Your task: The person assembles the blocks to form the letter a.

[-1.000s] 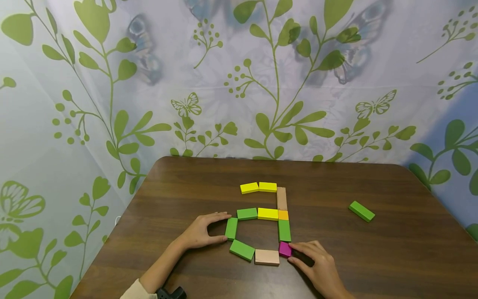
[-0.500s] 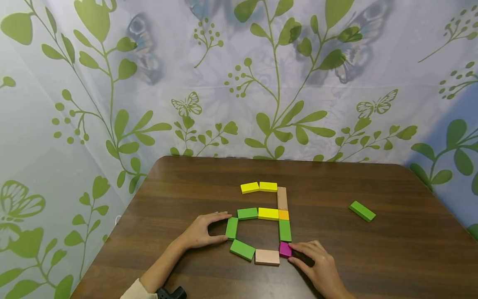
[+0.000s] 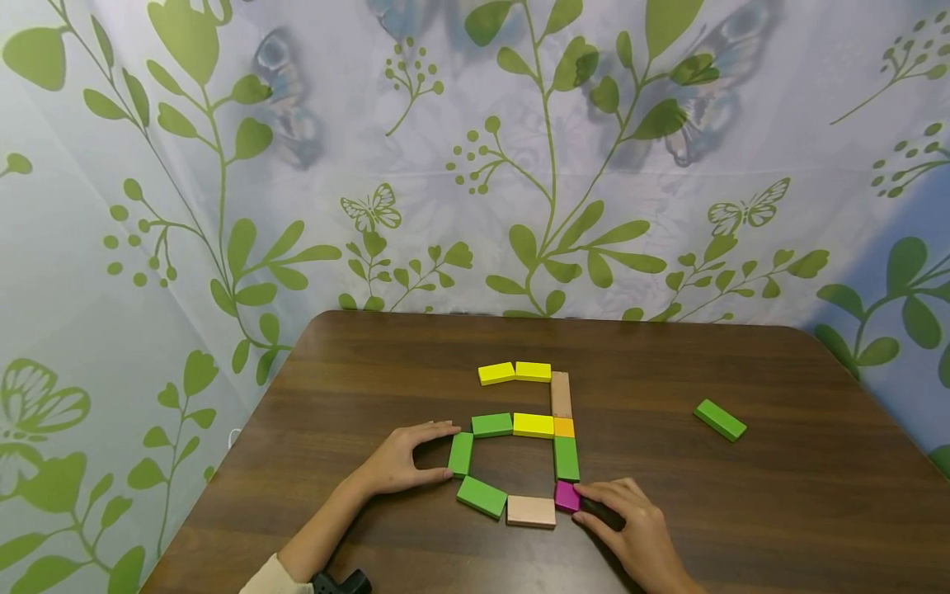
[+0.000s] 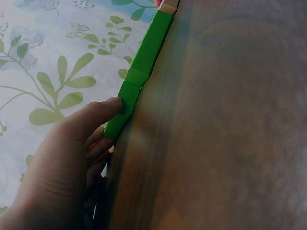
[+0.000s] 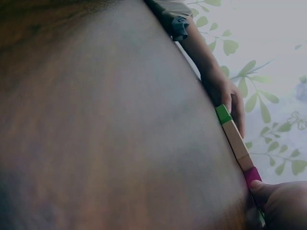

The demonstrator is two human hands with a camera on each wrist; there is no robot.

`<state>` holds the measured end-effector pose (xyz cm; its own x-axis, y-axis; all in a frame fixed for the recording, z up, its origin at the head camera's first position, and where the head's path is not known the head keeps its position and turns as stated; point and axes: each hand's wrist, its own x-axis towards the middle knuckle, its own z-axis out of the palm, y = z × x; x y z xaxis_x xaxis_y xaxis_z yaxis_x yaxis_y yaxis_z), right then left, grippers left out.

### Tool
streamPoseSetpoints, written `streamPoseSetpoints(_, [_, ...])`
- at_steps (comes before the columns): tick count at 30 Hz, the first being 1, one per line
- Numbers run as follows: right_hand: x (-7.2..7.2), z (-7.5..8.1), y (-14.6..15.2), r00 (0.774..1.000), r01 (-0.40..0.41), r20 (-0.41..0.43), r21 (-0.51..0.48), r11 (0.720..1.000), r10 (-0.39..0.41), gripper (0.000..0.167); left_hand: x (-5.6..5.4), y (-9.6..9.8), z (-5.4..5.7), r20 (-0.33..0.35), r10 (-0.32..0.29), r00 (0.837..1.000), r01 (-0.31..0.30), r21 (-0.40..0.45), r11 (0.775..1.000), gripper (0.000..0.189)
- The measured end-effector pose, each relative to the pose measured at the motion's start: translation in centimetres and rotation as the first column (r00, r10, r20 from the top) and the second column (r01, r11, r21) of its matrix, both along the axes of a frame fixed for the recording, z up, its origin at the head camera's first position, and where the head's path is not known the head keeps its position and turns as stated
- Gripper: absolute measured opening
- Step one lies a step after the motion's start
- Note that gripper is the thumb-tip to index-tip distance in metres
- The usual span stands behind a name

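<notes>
Flat coloured blocks lie end to end on the table in a shape like a lowercase "a". My left hand (image 3: pixel 404 459) spans the left green block (image 3: pixel 460 454), a fingertip by its far end and the thumb at its near end. In the left wrist view the thumb presses that block (image 4: pixel 125 103). My right hand (image 3: pixel 632 528) pinches a small magenta block (image 3: pixel 567 496) at the lower right corner, between thumb and index finger. Beside it lie a tan block (image 3: pixel 531 511) and a green block (image 3: pixel 566 459). Another green block (image 3: pixel 482 497) sits at the lower left.
Two yellow blocks (image 3: pixel 533 371) and an upright-running tan block (image 3: pixel 560 394) form the top. A small orange block (image 3: pixel 564 427) joins the middle row. One loose green block (image 3: pixel 720 420) lies apart at right on the brown wooden table (image 3: pixel 801 495). A leaf-patterned cloth (image 3: pixel 416 247) hangs behind.
</notes>
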<state>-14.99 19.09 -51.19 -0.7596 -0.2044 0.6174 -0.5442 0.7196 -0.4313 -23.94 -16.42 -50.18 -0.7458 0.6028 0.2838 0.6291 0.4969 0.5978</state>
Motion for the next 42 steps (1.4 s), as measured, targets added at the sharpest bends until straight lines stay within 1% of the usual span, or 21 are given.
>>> streamPoseSetpoints(8, [0.08, 0.03, -0.02, 0.998, 0.021, 0.051, 0.013, 1.000, -0.022, 0.037, 0.01, 0.01, 0.02, -0.008, -0.001, 1.000, 0.001, -0.001, 1.000, 0.060])
streamPoseSetpoints(20, [0.14, 0.09, 0.01, 0.997, 0.025, 0.077, 0.039, 0.999, -0.028, 0.038, -0.10, 0.04, 0.03, -0.007, 0.004, 1.000, -0.004, -0.015, 1.000, 0.063])
streamPoseSetpoints(26, [0.14, 0.00, -0.03, 0.997, 0.011, 0.073, 0.026, 1.000, -0.013, 0.038, -0.05, 0.04, 0.04, -0.013, 0.003, 1.000, -0.003, -0.015, 1.000, 0.062])
streamPoseSetpoints(33, [0.11, 0.03, -0.22, 0.997, 0.029, 0.070, 0.012, 1.000, -0.030, 0.037, -0.01, -0.04, 0.05, -0.006, 0.005, 1.000, -0.005, -0.017, 1.000, 0.061])
streamPoseSetpoints(35, [0.04, 0.03, -0.29, 0.998, 0.024, 0.057, -0.004, 1.000, -0.023, 0.037, -0.01, -0.06, 0.07, 0.000, 0.008, 1.000, -0.008, -0.018, 1.000, 0.062])
streamPoseSetpoints(38, [-0.09, 0.02, -0.42, 0.999, -0.006, 0.036, -0.027, 1.000, 0.007, 0.037, -0.02, -0.05, 0.11, 0.006, 0.010, 1.000, -0.010, -0.017, 1.000, 0.062])
streamPoseSetpoints(42, [-0.11, -0.02, -0.57, 0.999, -0.016, 0.039, -0.037, 0.999, 0.017, 0.036, -0.06, 0.05, 0.09, -0.001, 0.010, 1.000, -0.010, -0.024, 1.000, 0.061])
